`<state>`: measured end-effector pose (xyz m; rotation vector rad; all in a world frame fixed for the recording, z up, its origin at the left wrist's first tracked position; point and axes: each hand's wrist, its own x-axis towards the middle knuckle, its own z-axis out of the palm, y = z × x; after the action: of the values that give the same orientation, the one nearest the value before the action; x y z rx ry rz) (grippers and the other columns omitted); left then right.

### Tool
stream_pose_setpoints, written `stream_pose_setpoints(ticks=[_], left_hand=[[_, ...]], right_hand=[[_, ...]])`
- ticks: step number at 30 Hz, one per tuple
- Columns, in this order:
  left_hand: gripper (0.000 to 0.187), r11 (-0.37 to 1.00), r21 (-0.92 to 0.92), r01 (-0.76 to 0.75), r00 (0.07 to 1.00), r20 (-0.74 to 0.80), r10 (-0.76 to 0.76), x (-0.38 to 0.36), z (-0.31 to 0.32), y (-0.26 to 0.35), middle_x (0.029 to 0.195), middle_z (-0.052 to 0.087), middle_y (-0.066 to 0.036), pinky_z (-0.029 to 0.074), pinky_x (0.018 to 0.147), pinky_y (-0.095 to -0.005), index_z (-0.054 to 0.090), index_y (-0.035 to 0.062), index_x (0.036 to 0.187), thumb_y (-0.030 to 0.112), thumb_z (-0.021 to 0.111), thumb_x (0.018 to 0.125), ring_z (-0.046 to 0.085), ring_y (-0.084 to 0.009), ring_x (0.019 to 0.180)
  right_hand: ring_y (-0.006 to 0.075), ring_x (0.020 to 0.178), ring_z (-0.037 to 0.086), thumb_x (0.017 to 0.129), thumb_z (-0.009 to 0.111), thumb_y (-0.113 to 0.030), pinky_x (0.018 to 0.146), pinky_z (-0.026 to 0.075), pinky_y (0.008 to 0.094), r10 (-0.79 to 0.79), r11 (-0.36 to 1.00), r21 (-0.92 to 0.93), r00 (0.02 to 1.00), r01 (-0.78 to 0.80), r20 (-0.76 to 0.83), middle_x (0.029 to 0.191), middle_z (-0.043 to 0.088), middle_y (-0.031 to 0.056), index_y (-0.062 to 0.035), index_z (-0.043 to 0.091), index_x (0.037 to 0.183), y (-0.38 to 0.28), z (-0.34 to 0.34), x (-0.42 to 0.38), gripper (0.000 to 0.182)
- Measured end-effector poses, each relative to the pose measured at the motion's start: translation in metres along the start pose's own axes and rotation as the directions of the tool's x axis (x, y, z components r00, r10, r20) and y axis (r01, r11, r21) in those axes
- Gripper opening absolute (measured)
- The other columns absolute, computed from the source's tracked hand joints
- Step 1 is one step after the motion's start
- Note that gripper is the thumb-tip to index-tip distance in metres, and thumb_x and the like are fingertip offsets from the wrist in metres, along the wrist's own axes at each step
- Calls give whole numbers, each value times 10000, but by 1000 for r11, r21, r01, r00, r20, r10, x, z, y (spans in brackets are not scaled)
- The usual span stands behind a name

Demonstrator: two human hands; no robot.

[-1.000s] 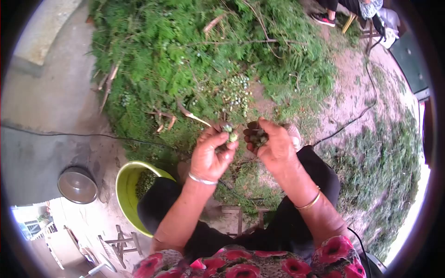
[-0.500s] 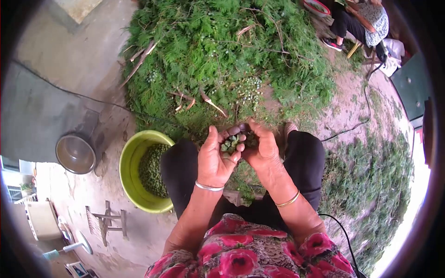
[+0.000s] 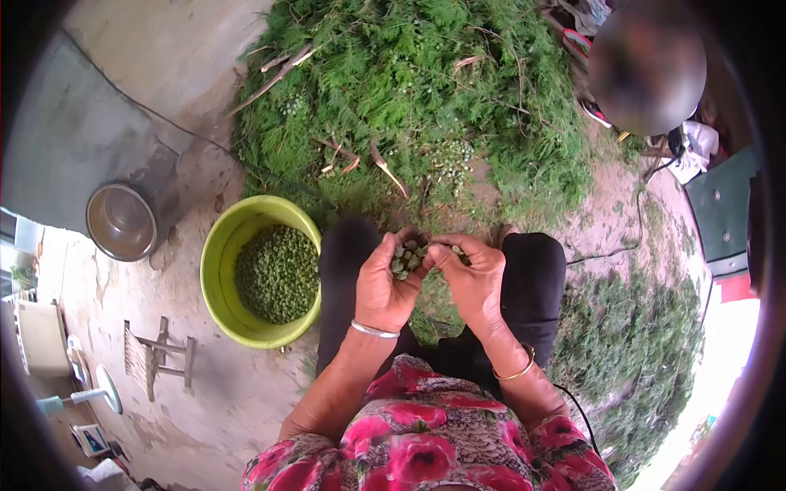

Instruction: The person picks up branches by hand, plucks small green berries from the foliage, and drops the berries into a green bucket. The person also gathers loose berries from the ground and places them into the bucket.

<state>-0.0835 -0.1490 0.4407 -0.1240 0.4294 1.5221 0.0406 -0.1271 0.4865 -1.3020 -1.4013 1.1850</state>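
Hands have just come closer together: left hand (image 3: 381,290) and right hand (image 3: 475,282) now meet at the fingertips in front of the body, between the knees. Left fingers are curled up into a half-open cup, with a small handful of green berries (image 3: 407,259) lying in it. Right thumb and forefinger are closed down at the edge of that handful, pinch nearly shut; whether a berry sits between the tips can't be told. The other right fingers are curled loosely round a few more berries (image 3: 463,256). So the handful looks to be getting picked over by the fingertips, and it's in the hands, not in the green bucket (image 3: 214,282). Bucket stands upright beside the left knee (image 3: 348,254), more of its inside showing than a second ago, with a thick layer of loose berries (image 3: 278,274) at the bottom. Ahead is the pile of leafy branches (image 3: 409,82), loose berries (image 3: 450,159) scattered at its near edge, broken sticks (image 3: 383,168) beside them. Metal bowl (image 3: 123,221) and low stool (image 3: 151,356) off to the left, neither touched.
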Motion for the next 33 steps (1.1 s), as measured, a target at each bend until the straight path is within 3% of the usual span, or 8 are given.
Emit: stream_pose_setpoints(ticks=[4, 6, 9, 21, 27, 30, 31, 33], left_hand=[[332, 996, -26, 88, 996, 9, -87, -11, -13, 12, 1028, 609, -152, 492, 847, -403, 535, -61, 1080, 235, 481, 939, 585, -262, 962], [321, 988, -59, 140, 990, 23, -138, -18, -20, 16, 1025, 609, -157, 502, 835, -406, 534, -61, 1079, 223, 483, 938, 592, -263, 946], [292, 982, -50, 183, 982, -41, -185, -33, -24, 16, 1005, 608, -161, 525, 804, -416, 529, -66, 1078, 186, 486, 935, 602, -269, 916], [83, 885, 357, 300, 953, -72, -294, -70, -24, -7, 853, 623, -117, 552, 657, -324, 579, -39, 914, -53, 569, 833, 630, -195, 748], [26, 582, 813, 20, 1000, -27, 4, -71, -17, -8, 702, 608, -109, 442, 450, -239, 591, -41, 838, -38, 588, 813, 582, -166, 552], [126, 896, 412, 168, 980, -169, -106, -64, -16, 8, 724, 601, -137, 416, 439, -231, 574, -32, 867, 93, 572, 864, 565, -171, 555], [161, 931, 294, 217, 973, -145, -182, -61, -21, 12, 776, 603, -156, 426, 458, -240, 567, -22, 892, 138, 575, 878, 584, -202, 622], [201, 955, 92, 282, 954, -135, -269, -59, -24, 13, 827, 604, -173, 486, 537, -263, 563, -26, 902, 173, 582, 883, 601, -253, 717]], right_hand=[[136, 655, 631, 815, 647, -90, 582, 491, 263, -250, 917, -284, 958, 280, 137, 782, 677, 113, 5, 661, 942, 9, 3, -7, 159], [256, 742, 668, 799, 649, -93, 648, 516, 321, -315, 804, -409, 893, 431, 321, 840, 666, 164, -20, 655, 970, 8, 1, -12, 186], [354, 756, 620, 791, 624, -129, 665, 509, 404, -214, 815, -437, 898, 381, 384, 820, 639, 174, -43, 624, 946, 3, -2, -24, 177], [365, 659, 586, 769, 629, -95, 584, 474, 440, -120, 849, -431, 906, 306, 406, 688, 574, 150, -32, 554, 792, 28, -32, -60, 101], [296, 565, 590, 778, 642, -86, 513, 457, 383, -261, 771, -507, 917, 386, 301, 627, 548, 149, -15, 559, 750, 38, -41, -65, 112], [68, 426, 432, 827, 664, -201, 401, 353, 248, 148, 964, -232, 987, -132, 54, 490, 477, 28, -17, 552, 647, 43, -51, -52, 281], [113, 448, 458, 867, 591, -209, 415, 357, 249, 389, 894, 200, 916, -401, 100, 560, 535, 44, -27, 560, 702, 35, -58, -49, 247], [193, 583, 528, 887, 516, -203, 498, 408, 278, 480, 387, 779, 829, -494, 287, 686, 566, 118, -7, 551, 797, 47, -63, -31, 218]])
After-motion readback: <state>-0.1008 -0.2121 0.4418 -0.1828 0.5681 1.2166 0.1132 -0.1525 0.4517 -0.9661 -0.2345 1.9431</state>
